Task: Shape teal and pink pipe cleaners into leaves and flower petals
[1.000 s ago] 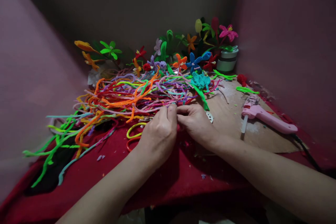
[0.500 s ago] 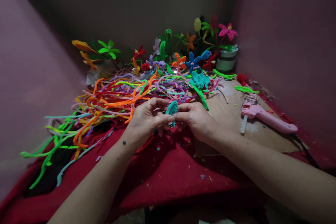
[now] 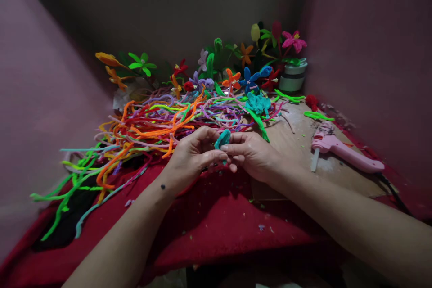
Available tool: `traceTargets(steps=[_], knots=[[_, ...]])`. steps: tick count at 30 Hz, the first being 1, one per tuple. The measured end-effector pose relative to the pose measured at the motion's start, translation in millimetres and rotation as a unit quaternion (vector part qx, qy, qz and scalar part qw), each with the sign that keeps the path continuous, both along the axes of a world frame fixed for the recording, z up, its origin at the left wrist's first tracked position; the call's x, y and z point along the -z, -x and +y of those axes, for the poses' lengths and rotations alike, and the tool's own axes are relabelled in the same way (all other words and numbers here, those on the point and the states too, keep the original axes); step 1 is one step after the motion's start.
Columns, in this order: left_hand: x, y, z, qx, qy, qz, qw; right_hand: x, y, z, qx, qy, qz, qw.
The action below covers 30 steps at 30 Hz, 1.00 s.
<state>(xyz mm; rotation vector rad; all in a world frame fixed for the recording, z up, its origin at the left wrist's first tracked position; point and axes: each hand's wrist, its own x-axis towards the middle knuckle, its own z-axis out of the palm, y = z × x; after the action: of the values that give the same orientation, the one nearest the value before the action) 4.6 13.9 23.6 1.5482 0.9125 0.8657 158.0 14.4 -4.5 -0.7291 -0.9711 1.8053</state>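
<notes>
A teal pipe-cleaner petal (image 3: 222,138), looped into a narrow oval, is pinched between both hands above the red cloth. My left hand (image 3: 197,148) grips its left side with thumb and fingers closed. From the right, my right hand (image 3: 251,150) has its thumb and fingers closed on the petal's lower part, which the fingers partly hide. Just beyond the hands lies a bunch of teal pipe-cleaner pieces (image 3: 258,103), with a bright green leaf (image 3: 259,125) beside it.
Loose pipe cleaners (image 3: 162,121) in many colours heap at left and centre. A pink glue gun (image 3: 347,150) rests on a cardboard sheet (image 3: 286,144) at right. Pipe-cleaner flowers, such as a blue one (image 3: 249,80), stand behind, near a white pot (image 3: 293,75). Red cloth (image 3: 216,225) covers the table.
The petal stays between the hands, tilted slightly differently, and my right fingers have shifted around its lower part. The whole view has moved slightly.
</notes>
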Motion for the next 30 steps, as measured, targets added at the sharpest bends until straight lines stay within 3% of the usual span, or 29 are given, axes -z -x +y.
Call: traceTargets(steps=[4,8,14,21,30], knots=[[-1.7,3.5,3.0,0.04,-0.026,0.015,0.999,-1.5,-1.7,0.6,0.006,0.029,0.012,0.999],[-1.8,5.8,3.5,0.03,-0.038,0.04,0.998,-1.8,-2.1,0.2,0.014,0.039,0.007,0.999],[-3.1,6.4,1.1,0.002,-0.005,0.074,0.997,-3.5,-1.4,-0.3,0.01,0.054,0.014,0.998],[-8.7,5.3,-0.5,0.04,0.09,0.065,0.993,-1.7,-0.8,-0.5,-0.009,0.065,0.037,0.997],[-3.3,10.1,4.1,0.074,0.133,0.042,0.988,-0.9,-0.7,0.9,0.007,0.056,0.029,0.998]])
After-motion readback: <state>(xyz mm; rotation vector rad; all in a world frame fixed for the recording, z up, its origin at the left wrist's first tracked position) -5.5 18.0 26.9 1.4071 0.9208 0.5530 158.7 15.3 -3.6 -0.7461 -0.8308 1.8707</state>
